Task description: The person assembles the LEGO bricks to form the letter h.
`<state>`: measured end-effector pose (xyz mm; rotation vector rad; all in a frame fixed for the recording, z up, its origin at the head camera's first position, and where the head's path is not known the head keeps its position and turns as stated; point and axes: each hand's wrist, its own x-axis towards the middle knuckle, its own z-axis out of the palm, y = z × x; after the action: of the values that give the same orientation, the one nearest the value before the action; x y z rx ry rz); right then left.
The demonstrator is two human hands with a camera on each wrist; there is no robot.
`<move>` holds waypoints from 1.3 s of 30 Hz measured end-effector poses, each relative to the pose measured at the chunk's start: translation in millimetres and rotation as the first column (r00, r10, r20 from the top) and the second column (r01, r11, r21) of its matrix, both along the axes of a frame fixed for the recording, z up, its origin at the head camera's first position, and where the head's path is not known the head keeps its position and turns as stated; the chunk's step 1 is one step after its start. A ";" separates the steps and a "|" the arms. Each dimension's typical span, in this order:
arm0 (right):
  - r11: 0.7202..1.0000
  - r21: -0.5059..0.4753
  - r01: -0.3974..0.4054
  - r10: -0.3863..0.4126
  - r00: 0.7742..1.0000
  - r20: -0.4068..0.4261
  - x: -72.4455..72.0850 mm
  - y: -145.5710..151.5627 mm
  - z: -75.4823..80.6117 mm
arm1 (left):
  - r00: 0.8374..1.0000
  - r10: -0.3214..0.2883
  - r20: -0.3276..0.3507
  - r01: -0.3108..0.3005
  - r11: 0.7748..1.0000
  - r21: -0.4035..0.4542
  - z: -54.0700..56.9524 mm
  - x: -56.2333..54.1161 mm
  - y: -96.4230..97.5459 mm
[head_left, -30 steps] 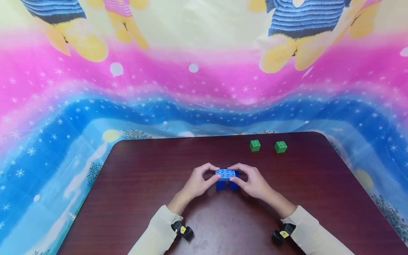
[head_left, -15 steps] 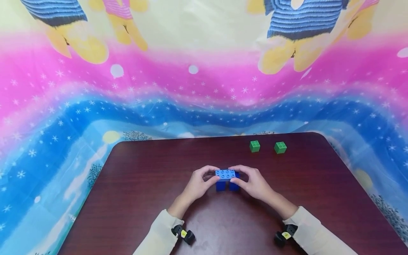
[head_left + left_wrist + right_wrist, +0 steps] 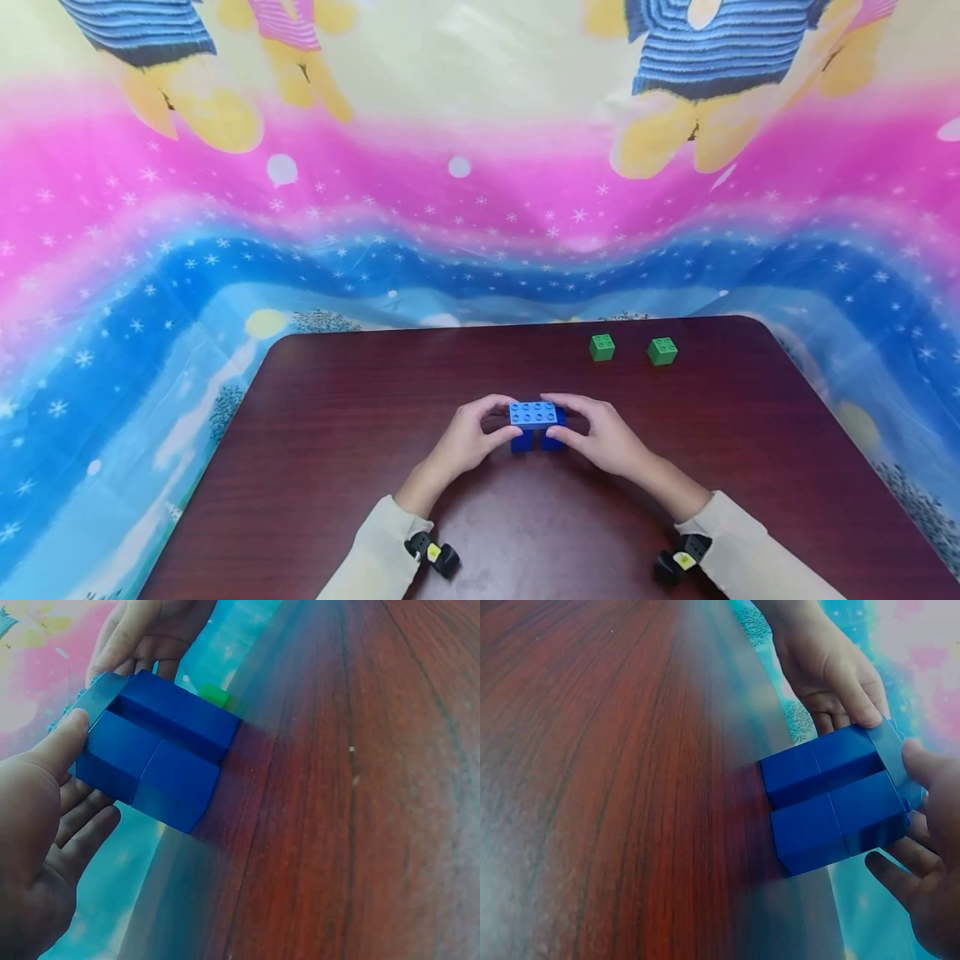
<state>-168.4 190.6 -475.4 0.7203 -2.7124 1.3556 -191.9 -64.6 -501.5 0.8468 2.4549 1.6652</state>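
A light blue eight-stud building brick [image 3: 532,414] lies across two dark blue stacks, the left stack [image 3: 522,442] and the right stack [image 3: 552,442], like a bridge. Each stack shows two dark blue blocks, one above the other, with a narrow gap between the stacks in the right wrist view [image 3: 810,832]. My left hand [image 3: 467,435] pinches the light blue brick's left end, thumb on the near side and fingers behind. At the opposite end my right hand [image 3: 606,435] grips likewise. The left thumb [image 3: 71,731] presses at the brick's edge in the left wrist view.
Two green four-stud bricks, one [image 3: 602,347] left of the other [image 3: 662,351], stand near the far edge of the dark red wooden table [image 3: 360,417]. A patterned cloth [image 3: 450,267] hangs behind and around the table.
Both thumbs have slid slightly lower on the near side of the light blue brick. The brick and stacks keep their place; the head view has shifted a little.
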 end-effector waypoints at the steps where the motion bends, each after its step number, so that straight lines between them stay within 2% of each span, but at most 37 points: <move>1: 1.000 0.005 -0.002 0.002 1.000 -0.005 1.1 1.2 0.3 | 1.000 -0.005 -0.004 0.005 1.000 -0.005 -0.5 -0.5 0.1; 7: 0.999 0.048 0.018 -0.015 0.998 -0.058 5.0 13.1 -0.9 | 1.000 -0.004 -0.012 0.004 1.000 -0.015 -3.8 -2.4 0.6; 17: 0.992 0.062 0.113 -0.104 0.985 -0.141 0.7 50.0 -0.2 | 1.000 -0.001 -0.013 0.001 0.999 -0.054 -4.4 -3.4 0.4; 27: 0.971 0.065 0.229 -0.207 0.947 -0.246 -8.1 91.4 -1.8 | 0.999 0.014 -0.034 -0.017 0.997 -0.077 -3.3 -1.4 -0.9; 34: 0.951 0.007 0.308 -0.297 0.923 -0.245 -21.9 117.4 -4.4 | 0.999 0.014 -0.035 -0.017 0.997 -0.081 -3.9 -1.8 -1.0; 39: 0.925 -0.053 0.376 -0.378 0.896 -0.233 -34.9 131.3 -9.1 | 0.999 0.019 -0.034 -0.022 0.996 -0.086 -6.0 -3.2 -1.4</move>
<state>-203.3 321.8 -484.5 0.3041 -2.4830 1.1061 -195.0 -66.0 -507.5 0.8478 2.5452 1.5513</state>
